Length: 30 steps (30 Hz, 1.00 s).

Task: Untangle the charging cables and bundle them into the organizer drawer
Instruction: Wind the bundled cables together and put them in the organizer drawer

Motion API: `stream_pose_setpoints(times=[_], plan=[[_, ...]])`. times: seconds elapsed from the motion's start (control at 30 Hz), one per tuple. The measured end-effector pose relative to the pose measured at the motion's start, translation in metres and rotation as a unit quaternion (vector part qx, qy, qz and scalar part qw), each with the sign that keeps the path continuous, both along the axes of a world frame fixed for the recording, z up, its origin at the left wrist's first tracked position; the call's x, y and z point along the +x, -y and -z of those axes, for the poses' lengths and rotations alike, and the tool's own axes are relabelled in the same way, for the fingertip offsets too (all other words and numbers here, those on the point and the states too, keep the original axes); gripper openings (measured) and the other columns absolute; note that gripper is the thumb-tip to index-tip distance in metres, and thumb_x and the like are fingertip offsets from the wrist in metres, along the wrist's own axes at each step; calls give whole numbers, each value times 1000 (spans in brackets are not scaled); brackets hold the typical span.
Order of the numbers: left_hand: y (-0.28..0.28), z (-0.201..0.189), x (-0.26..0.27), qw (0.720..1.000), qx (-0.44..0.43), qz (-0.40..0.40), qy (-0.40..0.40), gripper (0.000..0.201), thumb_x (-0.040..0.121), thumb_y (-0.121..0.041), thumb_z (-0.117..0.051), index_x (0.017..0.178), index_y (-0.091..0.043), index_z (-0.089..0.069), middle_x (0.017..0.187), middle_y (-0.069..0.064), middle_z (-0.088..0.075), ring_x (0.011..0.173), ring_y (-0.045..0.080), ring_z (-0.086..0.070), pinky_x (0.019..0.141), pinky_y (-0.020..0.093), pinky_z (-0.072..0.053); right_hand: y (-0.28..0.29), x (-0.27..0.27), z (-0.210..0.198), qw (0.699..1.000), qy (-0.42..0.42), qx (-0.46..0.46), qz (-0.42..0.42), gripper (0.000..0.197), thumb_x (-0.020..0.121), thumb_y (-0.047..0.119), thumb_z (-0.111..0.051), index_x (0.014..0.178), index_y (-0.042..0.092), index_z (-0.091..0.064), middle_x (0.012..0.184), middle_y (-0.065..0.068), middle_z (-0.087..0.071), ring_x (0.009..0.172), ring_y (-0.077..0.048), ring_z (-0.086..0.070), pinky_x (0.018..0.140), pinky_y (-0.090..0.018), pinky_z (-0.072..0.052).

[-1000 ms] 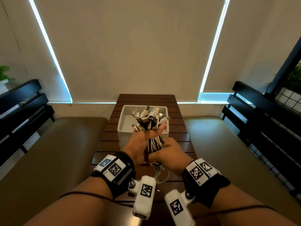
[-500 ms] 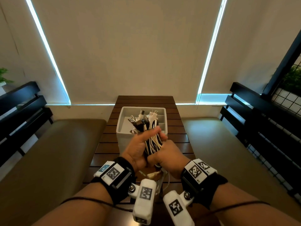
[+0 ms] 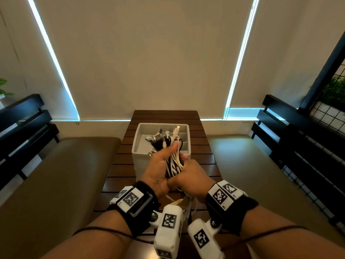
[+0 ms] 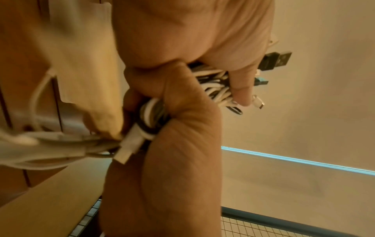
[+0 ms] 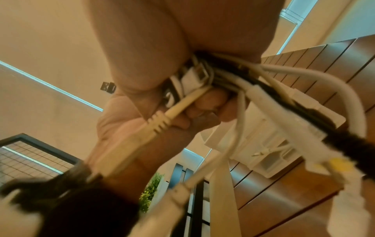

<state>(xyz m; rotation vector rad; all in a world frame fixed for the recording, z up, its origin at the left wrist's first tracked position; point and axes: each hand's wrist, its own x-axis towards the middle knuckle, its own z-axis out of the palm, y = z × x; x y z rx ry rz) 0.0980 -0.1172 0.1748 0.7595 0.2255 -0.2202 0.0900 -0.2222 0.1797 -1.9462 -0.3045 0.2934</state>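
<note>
Cable bundle (image 3: pixel 174 161) gripped between left hand (image 3: pixel 158 169) and right hand (image 3: pixel 190 179), above organizer drawer (image 3: pixel 139 144).

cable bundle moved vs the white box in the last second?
Cannot tell. The cable bundle sits over the white box's near rim throughout; only the camera clearly shifted.

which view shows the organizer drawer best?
Head view: the white organizer drawer shows whole on the slatted table, open top and dividers visible, behind the cable bundle both hands grip. Right wrist shows a blurred side behind cables. Left wrist shows at most a blurred pale surface.
</note>
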Motion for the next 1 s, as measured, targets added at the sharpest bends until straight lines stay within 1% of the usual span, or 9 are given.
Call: stream_pose_setpoints(times=[0.13, 0.27, 0.37, 0.47, 0.53, 0.63, 0.73, 0.83, 1.0], plan=[[4, 4, -8, 998, 49, 23, -38, 46, 62, -31, -85, 98, -7, -69, 87, 11, -71, 84, 27, -67, 84, 44, -54, 7, 14, 10, 992, 27, -115, 34, 22, 58, 14, -72, 79, 16, -63, 72, -4, -68, 68, -22, -68, 64, -40, -59], [15, 5, -10, 990, 84, 39, -110, 84, 39, -30, -99, 114, -7, -68, 108, 19, -73, 102, 40, -68, 89, 62, -51, 1, 19, 18, 947, 124, -292, 45, 10, 80, 30, -60, 76, 20, -58, 69, 6, -59, 72, -18, -67, 61, -29, -54], [16, 5, 1, 986, 68, -23, -151, 73, 44, -30, -97, 109, -8, -72, 100, 18, -75, 94, 40, -70, 85, 61, -52, -3, 15, 16, 931, 160, -325, 52, 10, 84, 31, -56, 84, 23, -52, 77, 3, -61, 82, -24, -66, 70, -34, -54], [15, 8, 9, 984, 42, -68, -159, 84, 32, -33, -98, 109, -13, -72, 101, 17, -75, 93, 41, -70, 80, 61, -54, -4, 13, 8, 921, 178, -343, 46, 30, 84, 31, -62, 108, 16, -51, 97, -4, -68, 91, -26, -67, 81, -38, -54], [14, 11, 11, 983, 53, -79, -157, 73, 40, -30, -93, 107, -12, -72, 100, 15, -75, 92, 38, -71, 72, 55, -57, -3, 11, 3, 920, 189, -343, 30, 42, 84, 29, -64, 119, 14, -47, 103, -4, -68, 96, -25, -66, 85, -38, -54], [9, 14, 14, 986, 60, -74, -133, 42, 57, -18, -81, 96, -6, -71, 79, 9, -71, 72, 29, -68, 66, 42, -56, 1, 6, 4, 941, 181, -285, -16, 60, 78, 24, -73, 128, 18, -40, 109, 0, -65, 100, -20, -64, 85, -31, -53], [2, 14, 18, 992, 44, -62, -102, 24, 60, -8, -72, 82, -5, -66, 69, 10, -65, 64, 27, -64, 74, 44, -57, 11, 2, 9, 973, 131, -180, -57, 81, 65, 18, -83, 130, 30, -35, 103, 14, -59, 93, -4, -60, 81, -21, -52], [-1, 7, 18, 994, 29, -60, -83, 5, 71, -5, -61, 72, -1, -59, 61, 10, -59, 55, 22, -58, 56, 35, -56, 18, 5, 15, 988, 98, -121, -16, 60, 64, 16, -85, 111, 25, -48, 95, 9, -62, 84, -4, -62, 75, -25, -57], [-13, 1, 17, 996, -11, -75, -53, 21, 82, -2, -51, 61, -6, -52, 55, 8, -56, 55, 20, -54, 65, 33, -48, 37, 13, 14, 981, 86, -152, -79, 25, 73, 11, -78, 87, 20, -59, 86, -4, -68, 76, -19, -66, 72, -44, -57]])
